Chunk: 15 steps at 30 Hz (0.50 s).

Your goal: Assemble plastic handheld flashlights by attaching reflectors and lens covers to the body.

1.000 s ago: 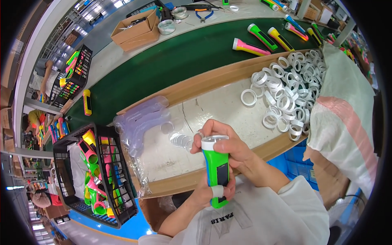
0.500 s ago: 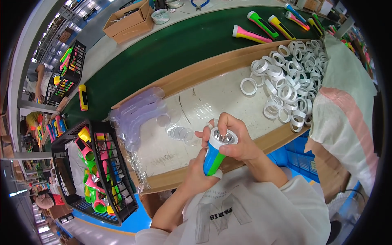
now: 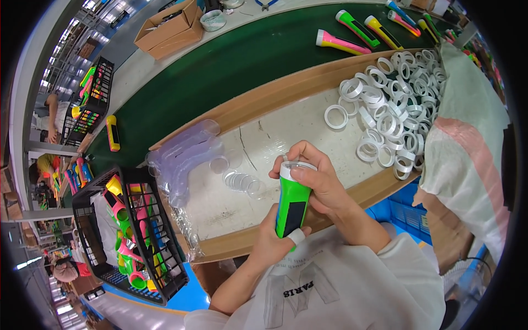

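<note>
A green flashlight (image 3: 293, 201) with a dark panel on its side stands nearly upright before my chest. My left hand (image 3: 265, 237), with a white wrap on one finger, is closed around its lower body. At the top, my right hand (image 3: 325, 184) grips the white head ring, thumb in front and fingers curled over the far side. Left of the hands, transparent discs (image 3: 240, 180) lie overlapping in a shallow cardboard tray (image 3: 297, 118). A long stack of similar discs (image 3: 184, 157) fills the tray's left end. Loose white rings (image 3: 388, 124) are heaped at its right end.
A black basket (image 3: 159, 258) of colourful flashlight parts stands at the left. Several flashlights (image 3: 357, 28) lie on the green surface (image 3: 253, 60) beyond the tray. A pale sack (image 3: 467, 148) borders the right. An open cardboard box (image 3: 169, 30) sits at the back.
The flashlight has been turned in my hands, so its green side with the dark panel now faces me. It is more upright, and its reflector no longer shows.
</note>
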### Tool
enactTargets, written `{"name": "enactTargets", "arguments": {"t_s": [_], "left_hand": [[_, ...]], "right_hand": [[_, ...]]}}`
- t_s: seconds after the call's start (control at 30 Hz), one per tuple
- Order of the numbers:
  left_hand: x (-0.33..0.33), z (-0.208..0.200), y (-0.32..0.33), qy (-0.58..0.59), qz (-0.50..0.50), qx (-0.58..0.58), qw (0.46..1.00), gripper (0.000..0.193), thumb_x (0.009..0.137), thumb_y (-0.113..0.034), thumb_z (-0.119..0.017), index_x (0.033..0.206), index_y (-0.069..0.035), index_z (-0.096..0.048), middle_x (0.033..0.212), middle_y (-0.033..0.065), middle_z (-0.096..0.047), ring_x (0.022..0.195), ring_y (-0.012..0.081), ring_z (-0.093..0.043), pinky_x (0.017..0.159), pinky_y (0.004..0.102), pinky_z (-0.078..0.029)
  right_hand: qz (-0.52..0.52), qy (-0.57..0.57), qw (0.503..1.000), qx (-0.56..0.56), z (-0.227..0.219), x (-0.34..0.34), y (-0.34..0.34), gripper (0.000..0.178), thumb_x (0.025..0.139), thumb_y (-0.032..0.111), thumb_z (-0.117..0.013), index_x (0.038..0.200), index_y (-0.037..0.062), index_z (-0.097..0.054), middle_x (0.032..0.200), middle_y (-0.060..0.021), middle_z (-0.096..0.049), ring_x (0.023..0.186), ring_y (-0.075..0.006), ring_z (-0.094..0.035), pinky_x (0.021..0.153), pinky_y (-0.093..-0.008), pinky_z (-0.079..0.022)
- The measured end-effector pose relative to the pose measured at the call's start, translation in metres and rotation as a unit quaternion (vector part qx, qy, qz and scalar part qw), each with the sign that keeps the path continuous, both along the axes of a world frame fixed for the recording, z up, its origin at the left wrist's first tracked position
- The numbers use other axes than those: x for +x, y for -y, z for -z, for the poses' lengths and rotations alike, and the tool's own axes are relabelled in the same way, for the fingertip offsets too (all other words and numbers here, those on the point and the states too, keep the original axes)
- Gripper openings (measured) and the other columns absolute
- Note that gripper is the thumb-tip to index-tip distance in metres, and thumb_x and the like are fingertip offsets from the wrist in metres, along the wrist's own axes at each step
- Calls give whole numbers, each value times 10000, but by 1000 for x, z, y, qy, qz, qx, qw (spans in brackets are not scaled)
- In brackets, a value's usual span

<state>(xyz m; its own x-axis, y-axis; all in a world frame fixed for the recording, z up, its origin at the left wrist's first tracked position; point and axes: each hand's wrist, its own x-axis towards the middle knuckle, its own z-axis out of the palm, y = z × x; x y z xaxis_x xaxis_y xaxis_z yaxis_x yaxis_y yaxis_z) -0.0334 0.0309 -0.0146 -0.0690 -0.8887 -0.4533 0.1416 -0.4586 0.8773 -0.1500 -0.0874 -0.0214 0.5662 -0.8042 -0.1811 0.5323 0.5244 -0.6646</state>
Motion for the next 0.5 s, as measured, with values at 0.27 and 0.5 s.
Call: {"name": "enactTargets", "arguments": {"t_s": [0.27, 0.5], "left_hand": [[-21, -9, -34, -590, 5, 118, 798, 641, 755, -304, -778, 1222, -31, -435, 723, 94, -483, 496, 195, -469, 411, 301, -392], [-15, -14, -38, -530, 10, 88, 843, 553, 770, -257, -764, 1170, -30, -457, 752, 105, -530, 531, 197, -527, 445, 304, -430]], "right_hand": [[-63, 422, 902, 61, 19, 15, -21, 247, 779, 267, -687, 803, 142, -476, 951, -112, -570, 957, -255, -604, 1077, -517, -373], [-75, 425, 902, 26, 19, 7, -26, 200, 802, 241, -675, 808, 159, -493, 1010, -160, -572, 952, -280, -609, 1087, -549, -347]]}}
